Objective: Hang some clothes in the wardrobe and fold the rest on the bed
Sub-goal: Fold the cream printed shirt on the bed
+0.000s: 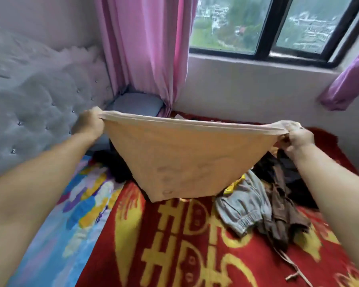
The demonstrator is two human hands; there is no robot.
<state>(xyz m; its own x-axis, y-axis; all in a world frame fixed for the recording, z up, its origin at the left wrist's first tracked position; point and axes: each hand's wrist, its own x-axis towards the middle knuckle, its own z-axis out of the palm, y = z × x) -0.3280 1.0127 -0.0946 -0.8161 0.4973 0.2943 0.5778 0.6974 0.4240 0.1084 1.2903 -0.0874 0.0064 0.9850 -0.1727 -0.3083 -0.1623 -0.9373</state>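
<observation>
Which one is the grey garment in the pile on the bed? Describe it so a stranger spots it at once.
Start at the red and gold blanket covering the bed, then look right, below the right hand. The grey garment lies crumpled there, touching a brown garment. It alone is light grey, with a gathered elastic cuff.

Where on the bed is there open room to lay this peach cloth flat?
Free: the red and gold blanket in front, between the cartoon sheet and the grey garment. Crowded: right side, where grey, brown and dark clothes pile up.
</observation>
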